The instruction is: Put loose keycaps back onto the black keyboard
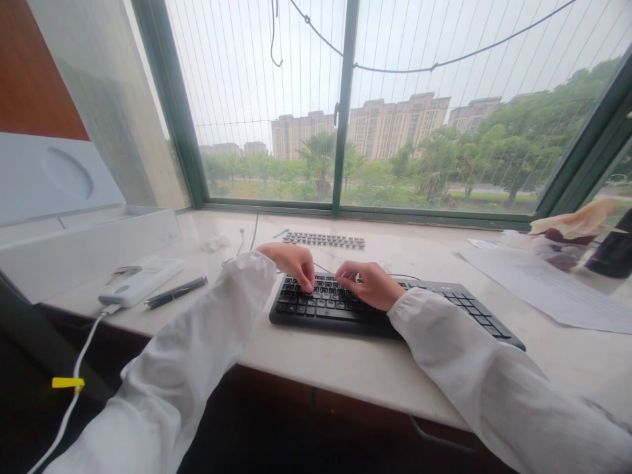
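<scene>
A black keyboard (459,313) lies on the pale stone sill (345,368) in front of the window. My left hand (292,262) rests over the keys at the keyboard's upper left, fingers curled down onto them. My right hand (371,284) sits beside it over the middle keys, fingertips touching the keys. Both arms wear white sleeves. Whether either hand pinches a keycap is too small to tell.
A row of loose grey keycaps (323,240) lies behind the keyboard. A white power bank (141,282) with a white cable and a black pen (175,292) lie at the left. Paper sheets (553,289) and a wrapped bundle (573,230) lie at the right.
</scene>
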The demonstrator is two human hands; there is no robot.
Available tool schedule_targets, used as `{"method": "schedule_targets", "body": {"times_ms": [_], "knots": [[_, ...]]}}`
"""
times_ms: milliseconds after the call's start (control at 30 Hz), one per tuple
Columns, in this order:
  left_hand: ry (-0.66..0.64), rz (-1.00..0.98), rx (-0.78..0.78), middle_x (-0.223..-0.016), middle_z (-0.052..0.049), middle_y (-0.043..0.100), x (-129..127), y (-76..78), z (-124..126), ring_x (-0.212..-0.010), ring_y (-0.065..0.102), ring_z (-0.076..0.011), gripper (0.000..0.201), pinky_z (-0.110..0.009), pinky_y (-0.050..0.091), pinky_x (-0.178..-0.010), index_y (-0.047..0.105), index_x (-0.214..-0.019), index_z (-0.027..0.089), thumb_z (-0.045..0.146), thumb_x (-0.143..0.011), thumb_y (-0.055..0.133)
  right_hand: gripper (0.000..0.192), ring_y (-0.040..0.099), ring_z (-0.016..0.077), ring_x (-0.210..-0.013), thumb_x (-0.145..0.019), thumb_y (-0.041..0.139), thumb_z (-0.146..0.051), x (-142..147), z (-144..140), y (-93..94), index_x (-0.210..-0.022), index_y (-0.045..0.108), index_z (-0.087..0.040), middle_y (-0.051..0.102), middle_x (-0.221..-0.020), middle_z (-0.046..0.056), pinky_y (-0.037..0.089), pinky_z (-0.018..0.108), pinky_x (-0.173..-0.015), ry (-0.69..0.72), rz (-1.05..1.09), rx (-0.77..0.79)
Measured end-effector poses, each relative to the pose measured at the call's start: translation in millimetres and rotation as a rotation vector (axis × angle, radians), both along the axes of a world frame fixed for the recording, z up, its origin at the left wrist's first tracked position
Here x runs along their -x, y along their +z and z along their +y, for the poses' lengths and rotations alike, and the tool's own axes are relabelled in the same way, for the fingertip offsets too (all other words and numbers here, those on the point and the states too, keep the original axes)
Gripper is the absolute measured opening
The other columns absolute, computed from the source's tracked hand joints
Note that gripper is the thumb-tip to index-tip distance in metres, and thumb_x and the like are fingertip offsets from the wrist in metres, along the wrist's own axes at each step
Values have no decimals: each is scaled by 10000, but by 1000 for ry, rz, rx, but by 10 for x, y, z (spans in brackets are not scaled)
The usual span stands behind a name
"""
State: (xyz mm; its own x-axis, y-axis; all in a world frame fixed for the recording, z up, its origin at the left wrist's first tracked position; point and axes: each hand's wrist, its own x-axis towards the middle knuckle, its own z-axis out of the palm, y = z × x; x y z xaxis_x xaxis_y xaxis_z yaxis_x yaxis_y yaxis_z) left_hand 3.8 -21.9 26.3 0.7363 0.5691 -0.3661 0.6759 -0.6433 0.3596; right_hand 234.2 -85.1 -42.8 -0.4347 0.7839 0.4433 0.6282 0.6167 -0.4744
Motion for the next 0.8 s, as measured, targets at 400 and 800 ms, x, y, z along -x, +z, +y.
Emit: {"method": "schedule_targets", "body": {"times_ms": [400, 800], "knots": [[-12, 2, 13, -821, 10, 748, -8, -15, 13, -784, 631, -129, 314, -208, 413, -725, 775, -886, 224, 448, -666, 756, 124, 608, 140, -685, -844, 594, -287, 7, -9, 6, -863, 689, -208, 691, -748, 7, 478, 269, -701, 5, 4, -5], [-43, -3, 6, -786, 34, 667, -20, -29, 7, -738, 568, -111, 304, -208, 384, -696, 715, -854, 193, 429, -667, 752, 114, 607, 136, -689, -843, 595, -269, 6, -3, -1, -874, 687, -208, 684, -742, 2, 470, 263, -702, 4, -2, 4]]}}
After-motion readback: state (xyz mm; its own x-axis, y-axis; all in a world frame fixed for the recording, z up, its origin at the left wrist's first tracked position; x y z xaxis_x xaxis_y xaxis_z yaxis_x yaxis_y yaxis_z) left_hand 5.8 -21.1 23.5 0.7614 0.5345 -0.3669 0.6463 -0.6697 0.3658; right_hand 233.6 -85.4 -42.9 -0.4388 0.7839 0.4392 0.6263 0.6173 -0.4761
